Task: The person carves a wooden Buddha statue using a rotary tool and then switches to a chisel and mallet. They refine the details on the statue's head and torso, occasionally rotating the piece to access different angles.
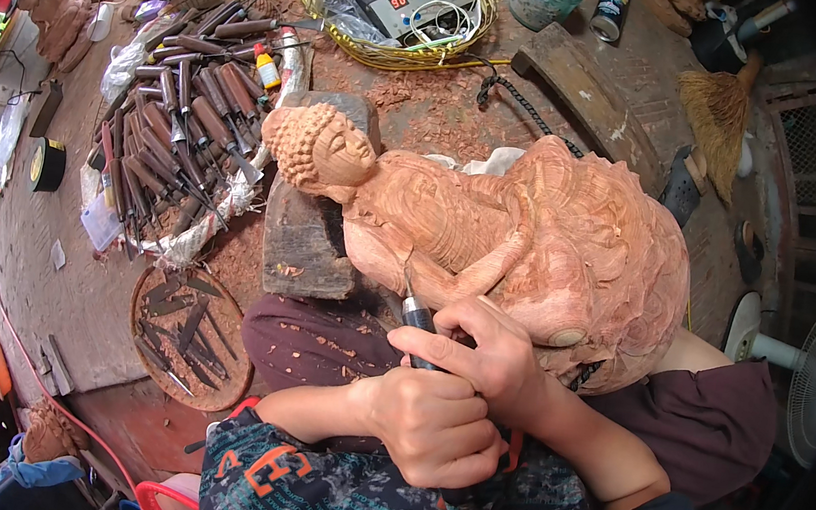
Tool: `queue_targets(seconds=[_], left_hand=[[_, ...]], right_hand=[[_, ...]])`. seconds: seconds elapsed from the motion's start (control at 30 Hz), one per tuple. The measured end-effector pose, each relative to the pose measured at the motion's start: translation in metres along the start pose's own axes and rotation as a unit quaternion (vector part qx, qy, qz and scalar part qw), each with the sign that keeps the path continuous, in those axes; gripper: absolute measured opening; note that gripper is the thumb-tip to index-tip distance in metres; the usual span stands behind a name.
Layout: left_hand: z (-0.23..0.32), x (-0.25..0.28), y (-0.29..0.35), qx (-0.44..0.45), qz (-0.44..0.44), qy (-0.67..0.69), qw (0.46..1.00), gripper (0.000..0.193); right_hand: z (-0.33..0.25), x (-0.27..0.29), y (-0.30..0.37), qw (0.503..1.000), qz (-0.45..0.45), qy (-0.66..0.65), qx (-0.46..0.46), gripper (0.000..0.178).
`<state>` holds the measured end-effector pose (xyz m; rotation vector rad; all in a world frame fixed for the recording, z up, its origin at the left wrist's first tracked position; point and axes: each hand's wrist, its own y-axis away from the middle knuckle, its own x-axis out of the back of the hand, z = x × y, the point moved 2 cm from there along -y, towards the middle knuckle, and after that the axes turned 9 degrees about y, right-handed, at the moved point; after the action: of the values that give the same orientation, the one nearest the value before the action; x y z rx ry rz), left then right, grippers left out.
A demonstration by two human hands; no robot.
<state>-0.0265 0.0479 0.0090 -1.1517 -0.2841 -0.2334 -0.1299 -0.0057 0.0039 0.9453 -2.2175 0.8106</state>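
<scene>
A reddish wooden carving of a seated Buddha figure (443, 209) lies on its back across my lap, head to the left. A dark carving handpiece (418, 315) with a grey metal collar slants up from my hands. Its thin tip meets the figure near the arm, though I cannot tell whether it touches. The fingers of my right hand (503, 351) are closed round the front of the handpiece, beside the figure's knee. Below it, my left hand (437, 428) is wrapped in a fist round the rear part. A dark ribbed end shows beneath that fist.
Under the figure's head and shoulder sits a worn wooden block (307, 243). Many brown-handled chisels (177, 118) lie heaped at left, above a round tray (233, 391) of dark blades. A control box (395, 12) rests in a yellow basket (381, 53); a fan (810, 392) stands right.
</scene>
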Motion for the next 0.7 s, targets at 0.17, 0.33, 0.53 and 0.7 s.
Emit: queue_targets(seconds=[0.17, 0.33, 0.53, 0.7], left_hand=[[0.0002, -0.0018, 0.0026, -0.001, 0.004, 0.013, 1.000, 0.018], [-0.0017, 0.0004, 0.0013, 0.000, 0.006, 0.011, 1.000, 0.019], [0.0002, -0.0006, 0.0011, -0.001, -0.006, 0.005, 1.000, 0.018], [-0.0011, 0.0002, 0.0000, 0.001, -0.001, 0.008, 1.000, 0.018]], right_hand=[[-0.0010, 0.0024, 0.0000, 1.000, -0.006, -0.004, -0.010, 0.037], [-0.0017, 0.0016, -0.0010, 1.000, -0.004, -0.005, -0.019, 0.037], [-0.0008, 0.0010, 0.0004, 1.000, -0.001, 0.000, -0.001, 0.038], [-0.0016, 0.0016, -0.0004, 1.000, -0.002, 0.009, -0.007, 0.037]])
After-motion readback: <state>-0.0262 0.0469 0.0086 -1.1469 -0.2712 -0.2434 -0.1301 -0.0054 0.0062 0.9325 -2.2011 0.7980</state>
